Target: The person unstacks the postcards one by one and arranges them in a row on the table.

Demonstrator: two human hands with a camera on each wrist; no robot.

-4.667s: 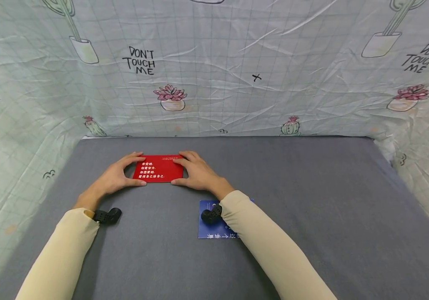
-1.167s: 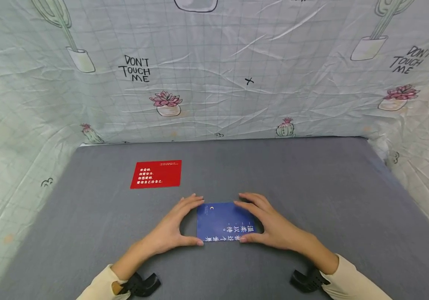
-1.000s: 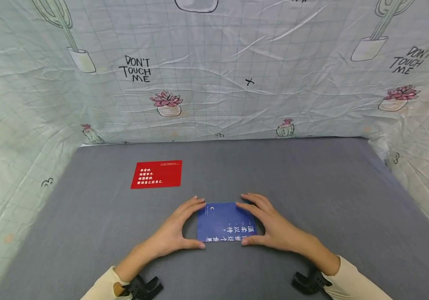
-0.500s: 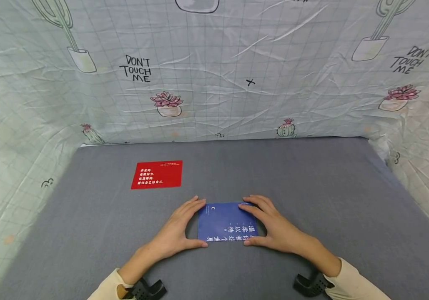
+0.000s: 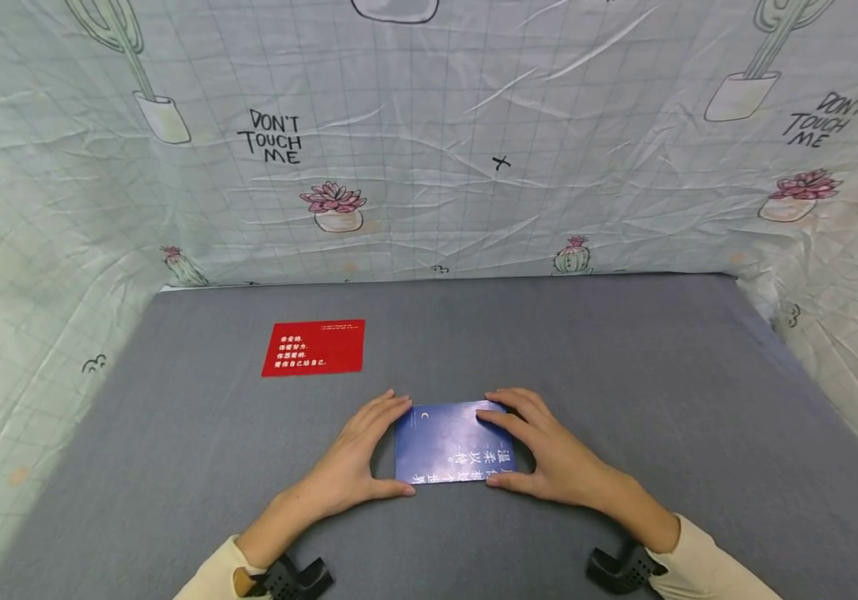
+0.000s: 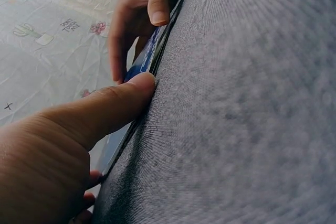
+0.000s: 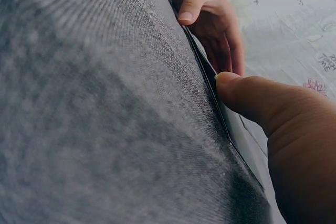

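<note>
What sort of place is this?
Maybe a curtained-off filming corner: there's a grey-topped table, a cactus-print cloth hung behind it and on both sides, and a black camera on each wrist.

The nearer card (image 5: pixel 444 442) is held at its left end by the left hand (image 5: pixel 346 462) and at its right end by the right hand (image 5: pixel 559 458). The farther card (image 5: pixel 313 347) is laid flat on the tabletop (image 5: pixel 624 358), behind and to the left of the nearer card. The tabletop is bordered behind and on both sides by hanging cloth (image 5: pixel 413 142).
</note>
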